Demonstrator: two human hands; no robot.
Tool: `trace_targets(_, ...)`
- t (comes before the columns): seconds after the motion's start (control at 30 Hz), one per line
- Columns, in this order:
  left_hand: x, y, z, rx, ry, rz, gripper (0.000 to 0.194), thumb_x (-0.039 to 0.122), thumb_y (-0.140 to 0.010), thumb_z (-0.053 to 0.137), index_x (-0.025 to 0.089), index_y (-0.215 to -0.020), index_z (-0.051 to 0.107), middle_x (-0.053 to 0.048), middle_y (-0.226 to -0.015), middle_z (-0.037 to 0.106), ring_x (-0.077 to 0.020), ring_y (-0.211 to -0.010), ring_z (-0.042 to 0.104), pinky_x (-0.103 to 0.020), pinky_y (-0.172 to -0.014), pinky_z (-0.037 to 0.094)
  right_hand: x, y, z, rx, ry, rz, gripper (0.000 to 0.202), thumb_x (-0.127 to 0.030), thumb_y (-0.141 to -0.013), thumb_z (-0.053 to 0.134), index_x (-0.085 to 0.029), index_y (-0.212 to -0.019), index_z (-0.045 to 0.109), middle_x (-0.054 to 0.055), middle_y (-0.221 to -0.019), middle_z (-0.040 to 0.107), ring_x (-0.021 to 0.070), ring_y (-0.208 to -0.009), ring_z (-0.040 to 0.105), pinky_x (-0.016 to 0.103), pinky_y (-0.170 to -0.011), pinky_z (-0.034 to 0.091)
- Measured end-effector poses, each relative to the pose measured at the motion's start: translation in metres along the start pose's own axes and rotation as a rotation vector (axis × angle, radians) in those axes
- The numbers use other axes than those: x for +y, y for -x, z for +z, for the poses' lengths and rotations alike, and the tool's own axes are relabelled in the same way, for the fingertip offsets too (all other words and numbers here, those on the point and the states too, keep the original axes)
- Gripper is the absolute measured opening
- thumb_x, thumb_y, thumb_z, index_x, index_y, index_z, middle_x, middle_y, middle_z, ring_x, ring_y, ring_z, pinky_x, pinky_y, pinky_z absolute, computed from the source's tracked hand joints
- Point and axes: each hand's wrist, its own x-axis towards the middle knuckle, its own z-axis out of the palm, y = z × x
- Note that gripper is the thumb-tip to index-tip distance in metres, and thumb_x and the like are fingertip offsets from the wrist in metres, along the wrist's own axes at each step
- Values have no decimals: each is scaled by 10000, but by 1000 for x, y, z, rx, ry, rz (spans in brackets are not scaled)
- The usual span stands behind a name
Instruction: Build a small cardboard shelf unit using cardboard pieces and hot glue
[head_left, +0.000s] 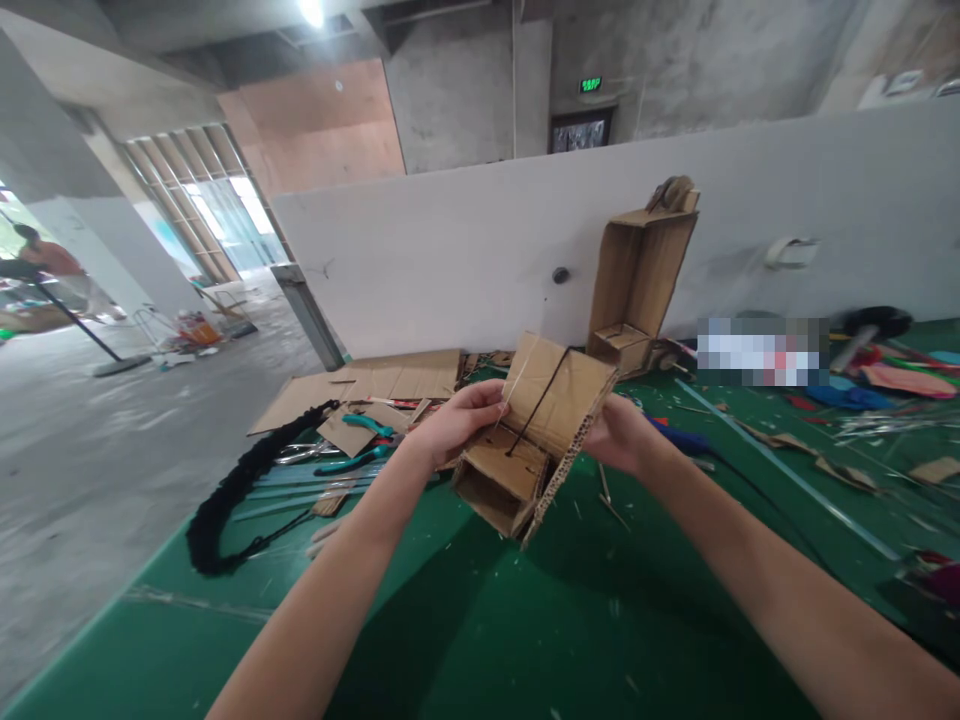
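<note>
Between my two hands a cardboard piece (559,395) is held tilted above the green table. It has a flat panel with a small open-ended cardboard box (499,485) joined to its lower part, and a thin dark cord runs across the panel. My left hand (472,412) pinches the piece's left side, thumb and fingers closed near the box. On the far side, my right hand (616,432) grips the panel's right edge; most of its fingers are hidden behind the cardboard. A taller cardboard structure (651,275) stands upright beyond, against the white partition.
Teal-handled pliers (352,460), a black fuzzy strip (232,500) and flat cardboard sheets (397,376) lie to the left on the green table (525,640). Scraps, strips and coloured materials cover the right side. A white partition (450,250) borders the back. Another person (56,262) is far left.
</note>
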Motion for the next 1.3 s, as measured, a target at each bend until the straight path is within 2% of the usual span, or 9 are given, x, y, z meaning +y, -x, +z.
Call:
trace_targets(0.17, -5, -2, 2, 7, 18, -8, 387, 303, -674, 798, 186, -1022, 672, -46, -1056, 713, -200, -965, 652, -280, -823, 508, -25, 7, 2, -69, 114, 6, 354, -541, -773, 537, -226, -865, 669, 57, -821, 724, 275, -911, 672, 436, -790, 522)
trace_targets(0.37, -11, -4, 6, 38, 28, 6, 368, 328, -689, 788, 198, -1010, 662, -29, -1005, 723, -203, -942, 658, -269, -776, 499, -46, 20, 4, -83, 144, -173, 245, -379, -661, 725, -221, -842, 678, 4, -768, 669, 171, -705, 622, 299, -633, 500)
trace_targets(0.5, -16, -5, 8, 29, 55, 26, 384, 328, -681, 794, 204, -1020, 664, -26, -1010, 725, -207, -952, 658, -269, -779, 492, -54, 26, 0, -105, 277, -128, 193, -333, -676, 761, -216, -763, 634, -73, -543, 478, 49, -399, 342, 193, -363, 226)
trace_targets(0.57, -19, -6, 9, 30, 78, 28, 379, 325, -684, 791, 204, -1020, 665, -30, -1020, 727, -215, -965, 658, -277, -791, 491, -58, 25, 2, -80, 343, -181, 202, -370, -719, 738, -214, -757, 614, -81, -531, 438, 43, -393, 292, 197, -357, 182)
trace_targets(0.7, -27, -8, 9, 68, 133, 35, 412, 324, -665, 803, 203, -1032, 660, -35, -1031, 729, -228, -983, 660, -284, -807, 489, -74, 12, 10, 81, 506, -438, 179, -374, -785, 682, -213, -838, 625, -59, -596, 474, 68, -478, 391, 212, -412, 284)
trace_targets(0.8, -32, -9, 8, 87, 140, 54, 442, 332, -676, 792, 209, -1077, 650, -38, -1067, 721, -232, -1000, 657, -274, -793, 492, -92, -2, 16, 52, 706, -545, 157, -368, -832, 637, -215, -865, 640, -52, -593, 473, 70, -468, 389, 230, -427, 294)
trace_targets(0.97, -31, -9, 6, 88, 133, 49, 449, 336, -688, 777, 211, -1100, 648, -40, -1075, 718, -230, -976, 668, -266, -771, 496, -116, -18, 25, -35, 939, -574, 247, -431, -844, 617, -194, -870, 682, -35, -613, 490, 57, -460, 345, 245, -445, 271)
trace_targets(1.13, -18, -5, -7, 87, 118, 45, 413, 300, -710, 762, 218, -1099, 649, -30, -1034, 727, -187, -849, 688, -254, -730, 515, -142, -8, 27, -74, 1336, -621, 254, -406, -725, 734, -204, -877, 705, -54, -590, 426, 72, -516, 373, 252, -506, 280)
trace_targets(1.3, -2, 2, -22, 95, 89, 38, 436, 242, -693, 763, 215, -1113, 653, -24, -903, 741, -175, -732, 694, -252, -674, 533, -165, 5, 19, -22, 1743, -459, 221, -237, -680, 717, -263, -899, 700, -31, -656, 538, 113, -530, 440, 284, -521, 285)
